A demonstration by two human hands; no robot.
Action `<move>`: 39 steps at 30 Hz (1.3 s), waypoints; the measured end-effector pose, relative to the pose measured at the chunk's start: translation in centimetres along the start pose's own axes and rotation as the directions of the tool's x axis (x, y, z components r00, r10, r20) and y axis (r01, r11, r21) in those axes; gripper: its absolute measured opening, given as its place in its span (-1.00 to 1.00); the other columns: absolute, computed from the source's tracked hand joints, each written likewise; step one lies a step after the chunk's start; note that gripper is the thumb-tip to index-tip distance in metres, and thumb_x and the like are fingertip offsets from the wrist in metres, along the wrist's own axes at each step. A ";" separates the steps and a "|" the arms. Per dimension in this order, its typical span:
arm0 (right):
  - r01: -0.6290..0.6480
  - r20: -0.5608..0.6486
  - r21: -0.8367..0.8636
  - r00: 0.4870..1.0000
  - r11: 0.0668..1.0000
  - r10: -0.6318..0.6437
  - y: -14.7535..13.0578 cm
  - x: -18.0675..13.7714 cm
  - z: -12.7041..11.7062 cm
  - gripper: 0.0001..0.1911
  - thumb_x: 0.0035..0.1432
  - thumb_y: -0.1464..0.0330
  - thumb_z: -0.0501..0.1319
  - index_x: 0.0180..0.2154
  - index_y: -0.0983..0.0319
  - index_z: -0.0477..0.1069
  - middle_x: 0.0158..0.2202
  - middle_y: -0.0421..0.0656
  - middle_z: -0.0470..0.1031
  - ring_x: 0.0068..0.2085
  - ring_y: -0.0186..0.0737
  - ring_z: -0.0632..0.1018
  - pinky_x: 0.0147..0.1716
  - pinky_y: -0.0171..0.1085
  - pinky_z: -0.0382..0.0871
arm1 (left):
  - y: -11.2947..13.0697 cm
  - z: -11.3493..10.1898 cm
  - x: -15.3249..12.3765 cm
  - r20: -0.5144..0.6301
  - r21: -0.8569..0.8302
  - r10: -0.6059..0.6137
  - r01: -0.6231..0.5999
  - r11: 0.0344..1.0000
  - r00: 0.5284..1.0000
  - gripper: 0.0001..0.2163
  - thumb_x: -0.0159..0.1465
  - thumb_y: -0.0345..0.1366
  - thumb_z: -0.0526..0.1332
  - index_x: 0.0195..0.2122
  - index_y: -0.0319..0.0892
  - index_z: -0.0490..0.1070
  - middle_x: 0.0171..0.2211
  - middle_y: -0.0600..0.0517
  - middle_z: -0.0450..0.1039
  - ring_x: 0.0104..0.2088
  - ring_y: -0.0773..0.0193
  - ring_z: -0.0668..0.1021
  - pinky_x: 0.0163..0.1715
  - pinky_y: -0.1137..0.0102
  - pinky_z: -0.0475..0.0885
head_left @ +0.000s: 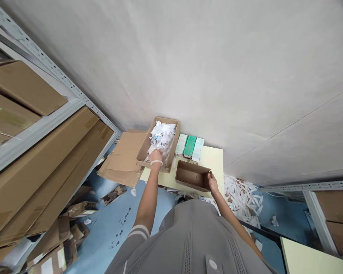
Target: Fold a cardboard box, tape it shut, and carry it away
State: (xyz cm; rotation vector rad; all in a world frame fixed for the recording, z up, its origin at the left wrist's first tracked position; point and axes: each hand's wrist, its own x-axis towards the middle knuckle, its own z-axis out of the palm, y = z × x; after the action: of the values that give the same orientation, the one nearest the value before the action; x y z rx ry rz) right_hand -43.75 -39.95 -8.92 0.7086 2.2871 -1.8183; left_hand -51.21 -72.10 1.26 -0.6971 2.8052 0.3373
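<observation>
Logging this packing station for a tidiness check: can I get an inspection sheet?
Surface: pale yellow table against the wall.
Job's things: long box of crumpled paper; small empty box.
Clutter: three slim cartons; flat cardboard; paper strips on the floor.
Grips: left hand in the paper; right hand holding the small box.
Cables: nothing seen.
Surroundings: shelves stacked with boxes.
</observation>
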 end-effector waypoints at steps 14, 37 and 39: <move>0.004 -0.022 -0.038 1.000 0.999 -0.005 0.5 -0.1 0.1 -0.46 0.05 0.08 0.06 -0.04 0.26 0.45 -0.02 -0.04 0.52 0.12 -0.06 0.41 0.10 -0.20 0.21 | -4.4 -6.0 -3.8 -0.555 -0.329 0.267 -0.503 0.799 0.788 -0.77 0.24 -0.39 0.10 -0.23 -0.09 0.55 -0.17 0.02 0.54 -0.13 0.25 0.55 -0.06 0.37 0.38; -0.011 -0.028 -0.056 1.000 0.998 0.010 1.6 0.2 0.1 -0.47 0.13 0.11 0.05 0.01 0.28 0.42 0.06 0.01 0.46 0.08 -0.01 0.43 0.07 -0.17 0.24 | 5.2 5.9 -9.1 0.378 0.021 0.703 -0.764 0.644 0.603 -0.66 0.27 -0.46 0.05 -0.08 0.02 0.53 -0.07 -0.08 0.47 -0.11 0.14 0.56 -0.12 0.33 0.39; -0.007 -0.023 -0.065 1.000 0.998 0.006 1.4 0.2 0.1 -0.48 0.13 0.13 0.05 0.02 0.28 0.41 0.06 -0.01 0.47 0.08 -0.02 0.43 0.07 -0.17 0.23 | 5.7 6.8 -8.6 0.436 -0.001 0.657 -0.730 0.684 0.615 -0.72 0.23 -0.46 0.12 -0.15 -0.05 0.57 -0.11 -0.13 0.50 -0.08 0.08 0.55 -0.09 0.31 0.39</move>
State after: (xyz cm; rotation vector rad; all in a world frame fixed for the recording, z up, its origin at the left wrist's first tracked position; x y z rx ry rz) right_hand -43.31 -39.80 -10.31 0.7289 2.3440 -1.7325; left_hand -45.45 -61.59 -1.90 0.5161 2.5120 0.3000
